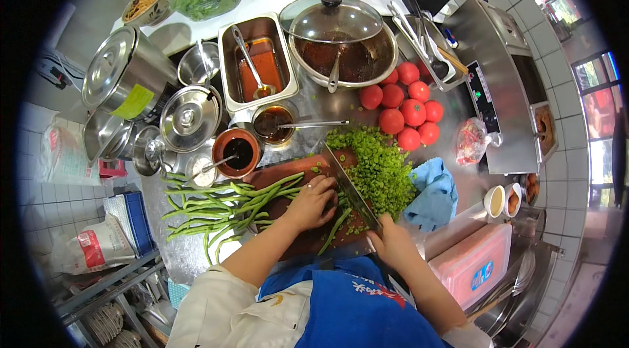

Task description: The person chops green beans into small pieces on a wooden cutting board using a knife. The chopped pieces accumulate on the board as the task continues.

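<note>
Right hand (pixel 395 243) nearest, fingers wrapped round handle of broad steel cleaver (pixel 352 187). Left hand's (pixel 310 206) fingers bent over long, slender green beans (pixel 209 209) on reddish-brown cutting board (pixel 293 168); can't tell grip beneath. Best tuck fingertips behind knuckles, blade being close; align bean ends, slice evenly. Beyond blade, chopped bright-green heap (pixel 378 166) wants pushing clear; round red tomatoes (pixel 413 112) farther off.

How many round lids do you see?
3: a glass lid over the large steel bowl, a steel lid on the tall pot, and a second steel lid left of the rectangular pan. Others may be hidden.
</note>
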A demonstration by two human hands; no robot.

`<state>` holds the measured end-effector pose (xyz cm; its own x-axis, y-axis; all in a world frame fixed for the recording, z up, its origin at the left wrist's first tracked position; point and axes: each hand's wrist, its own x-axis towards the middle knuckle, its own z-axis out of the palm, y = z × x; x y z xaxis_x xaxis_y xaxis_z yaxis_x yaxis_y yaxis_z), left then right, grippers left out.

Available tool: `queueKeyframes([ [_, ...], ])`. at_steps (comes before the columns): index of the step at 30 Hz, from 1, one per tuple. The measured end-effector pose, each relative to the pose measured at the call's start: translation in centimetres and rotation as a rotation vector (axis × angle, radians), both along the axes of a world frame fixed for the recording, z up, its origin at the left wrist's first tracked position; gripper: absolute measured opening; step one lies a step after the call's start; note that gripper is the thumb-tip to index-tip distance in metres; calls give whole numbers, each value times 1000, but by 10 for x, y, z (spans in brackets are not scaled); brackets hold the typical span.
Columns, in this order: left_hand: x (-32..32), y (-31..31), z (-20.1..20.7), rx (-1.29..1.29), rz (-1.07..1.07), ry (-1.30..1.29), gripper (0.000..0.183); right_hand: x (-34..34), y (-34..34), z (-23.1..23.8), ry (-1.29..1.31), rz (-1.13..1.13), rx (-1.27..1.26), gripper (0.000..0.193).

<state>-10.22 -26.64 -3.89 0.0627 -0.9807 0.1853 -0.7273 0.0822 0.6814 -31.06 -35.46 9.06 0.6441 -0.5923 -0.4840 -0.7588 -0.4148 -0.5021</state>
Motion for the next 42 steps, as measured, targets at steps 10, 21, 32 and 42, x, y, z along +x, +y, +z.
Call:
queueKeyframes([
  [10,-16,8,6,70,30,-106,44,-9,17,-50,-111,-42,-27,31],
  [21,-1,10,8,46,-20,68,36,-11,14,-52,-158,-90,-24,30],
  [32,10,5,3,45,-59,177,27,-13,20,-23,-15,-54,28,30],
  [42,11,7,-3,30,-57,195,27,-10,15,13,27,-30,99,29],
])
